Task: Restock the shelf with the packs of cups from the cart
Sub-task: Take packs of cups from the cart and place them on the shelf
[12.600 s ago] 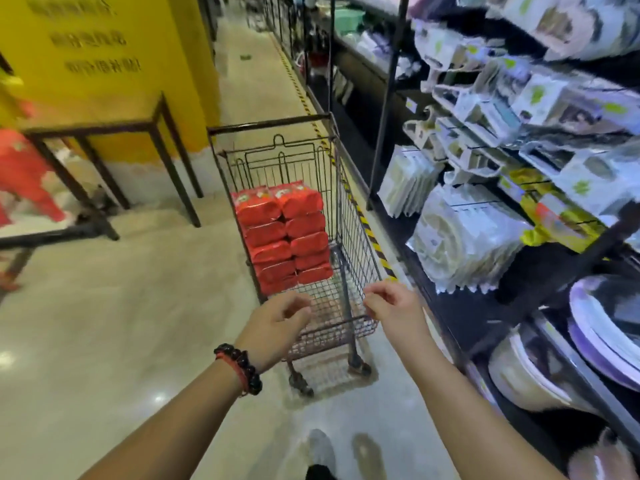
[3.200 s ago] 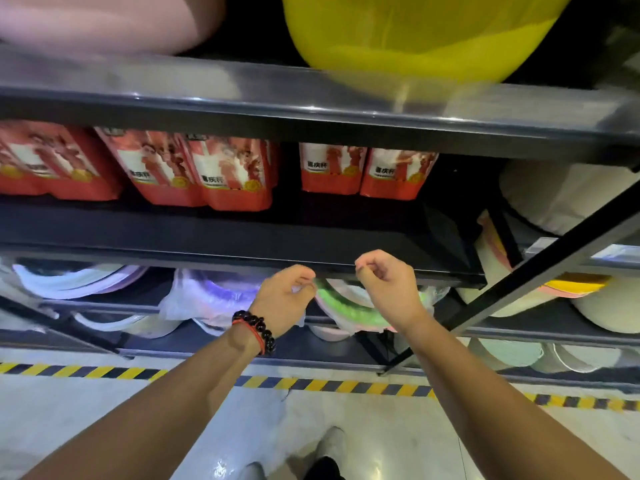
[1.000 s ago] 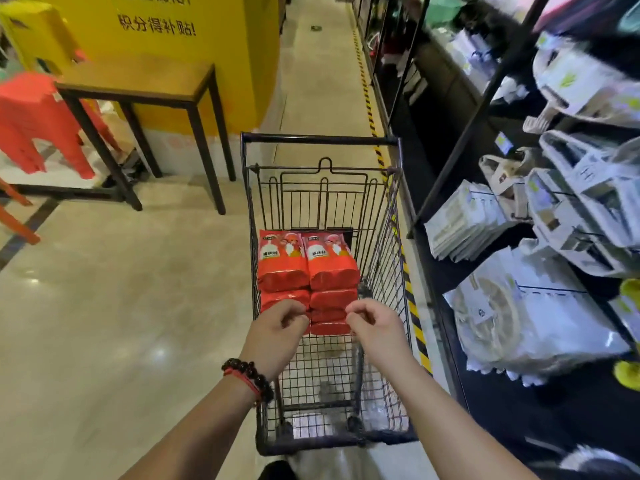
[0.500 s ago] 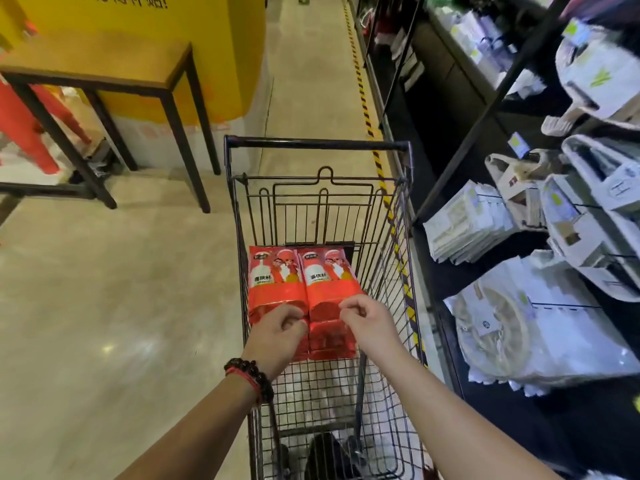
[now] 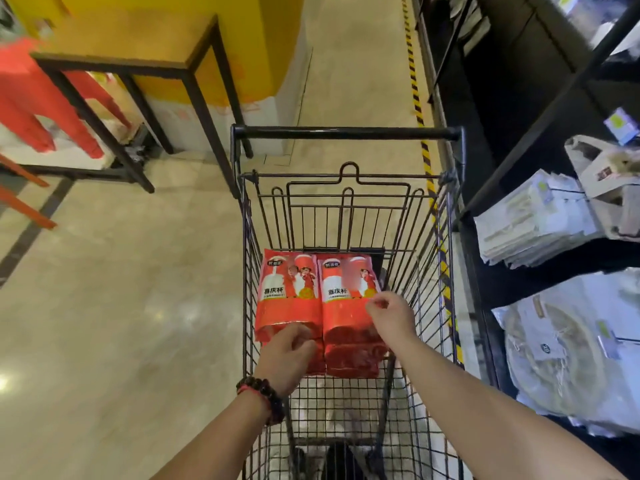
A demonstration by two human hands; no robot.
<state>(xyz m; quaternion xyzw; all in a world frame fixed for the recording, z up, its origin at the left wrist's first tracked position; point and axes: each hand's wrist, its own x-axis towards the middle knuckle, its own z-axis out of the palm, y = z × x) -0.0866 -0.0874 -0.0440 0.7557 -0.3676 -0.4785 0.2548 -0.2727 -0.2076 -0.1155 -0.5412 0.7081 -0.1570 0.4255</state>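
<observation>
Left hand (image 5: 287, 355) and right hand (image 5: 391, 315) hover with fingers loosely curled, grasping nothing, just above red plastic cup packs (image 5: 318, 299) stacked in the black wire cart (image 5: 346, 133).

A black wire cart (image 5: 429, 244) stands on a glossy beige floor (image 5: 121, 306), its handle bar at the far end. Two stacks of red packs of cups (image 5: 318, 306) lie side by side on its mesh bottom, labels up. On the right, a dark shelf (image 5: 540, 278) carries a pile of pale bagged goods (image 5: 530, 230); a lower level holds clear-wrapped round items (image 5: 561, 358).
</observation>
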